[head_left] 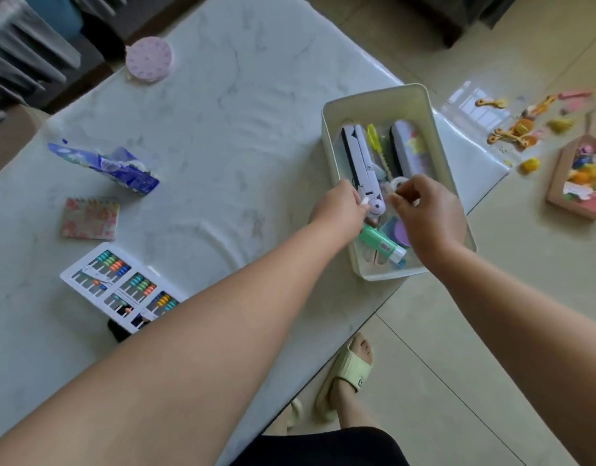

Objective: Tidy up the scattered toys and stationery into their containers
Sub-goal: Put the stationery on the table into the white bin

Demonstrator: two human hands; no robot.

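Both hands reach into the white box at the edge of the worktop. The left hand has its fingers closed on a small white piece beside the lilac folding stand. The right hand pinches something small and pale just under the tape roll; what it is I cannot tell, because the picture is blurred there. The stand lies with its long axis along the box, pointing away from the person. A green tube is partly hidden under the hands. A notebook and an abacus card lie on the worktop.
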